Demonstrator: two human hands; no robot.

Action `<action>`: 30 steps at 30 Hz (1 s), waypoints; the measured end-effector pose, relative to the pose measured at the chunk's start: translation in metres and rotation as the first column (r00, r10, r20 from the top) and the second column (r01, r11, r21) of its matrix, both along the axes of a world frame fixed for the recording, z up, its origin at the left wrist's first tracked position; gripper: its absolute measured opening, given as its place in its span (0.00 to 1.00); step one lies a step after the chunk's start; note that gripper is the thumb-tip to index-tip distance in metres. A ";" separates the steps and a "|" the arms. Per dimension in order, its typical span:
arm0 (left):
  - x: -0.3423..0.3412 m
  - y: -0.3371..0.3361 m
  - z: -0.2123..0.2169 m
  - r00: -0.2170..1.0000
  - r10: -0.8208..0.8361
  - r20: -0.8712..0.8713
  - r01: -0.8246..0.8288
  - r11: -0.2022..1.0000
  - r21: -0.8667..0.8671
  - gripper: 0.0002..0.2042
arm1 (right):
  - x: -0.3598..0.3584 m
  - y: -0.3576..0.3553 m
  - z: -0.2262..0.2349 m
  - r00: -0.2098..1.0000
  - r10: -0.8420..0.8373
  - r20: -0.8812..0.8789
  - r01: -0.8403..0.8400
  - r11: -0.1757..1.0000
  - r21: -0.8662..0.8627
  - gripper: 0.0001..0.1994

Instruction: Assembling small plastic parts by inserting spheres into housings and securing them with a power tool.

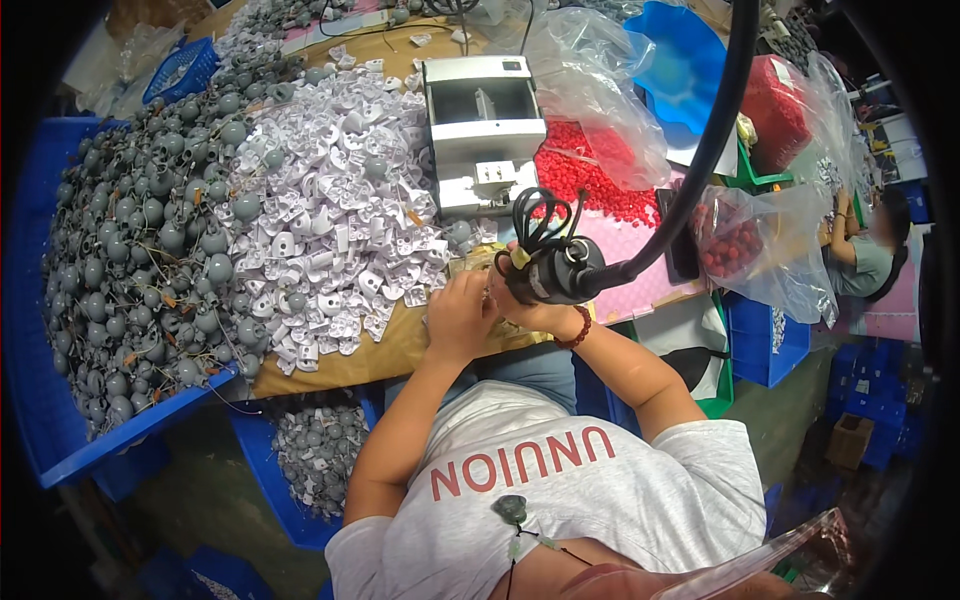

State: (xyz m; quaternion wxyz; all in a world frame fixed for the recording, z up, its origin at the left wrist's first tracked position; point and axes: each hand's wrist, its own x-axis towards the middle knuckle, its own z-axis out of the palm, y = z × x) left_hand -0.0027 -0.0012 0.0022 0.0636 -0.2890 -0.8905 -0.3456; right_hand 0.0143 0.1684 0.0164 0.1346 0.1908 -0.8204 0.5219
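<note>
My left hand (461,312) is at the table's front edge, its fingers curled and pressed together. Whatever it pinches is too small and covered to make out. Close beside it is my right hand (530,314), with a dark red bead bracelet (576,328) at the wrist. A black round lamp-like head (563,268) with a coiled cable hides most of the right hand's fingers. Just left of my hands lies a heap of white moulded plastic parts (330,215). A white and grey machine (484,125) stands beyond my hands.
Grey ball-shaped parts with wires (150,240) fill a blue tray at the left. Small red parts (590,165) lie at the right of the machine. A thick black arm (705,170) crosses above the table's right side. Another person (868,250) sits at the far right.
</note>
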 end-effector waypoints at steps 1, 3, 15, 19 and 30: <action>0.000 0.000 0.000 1.000 -0.005 0.013 0.005 1.000 0.012 0.19 | 0.000 -0.002 0.003 0.999 -0.022 0.034 0.025 0.996 -0.089 0.16; -0.001 0.001 0.001 0.997 -0.021 0.072 0.018 0.999 0.046 0.19 | 0.000 -0.004 0.005 0.994 -0.044 0.099 0.063 0.979 -0.195 0.21; 0.007 0.000 0.010 0.997 0.028 0.076 -0.031 0.999 0.035 0.21 | -0.056 0.037 0.067 0.853 -0.433 0.292 0.521 0.688 -0.504 0.13; 0.011 0.000 0.012 1.000 0.003 0.022 -0.004 0.998 0.055 0.19 | -0.049 0.068 0.018 0.768 -0.640 0.032 0.627 0.741 -0.239 0.19; 0.013 -0.002 0.006 1.000 0.008 -0.012 -0.007 0.999 0.053 0.18 | -0.005 -0.002 -0.013 0.905 -0.317 0.283 0.355 0.931 -0.092 0.06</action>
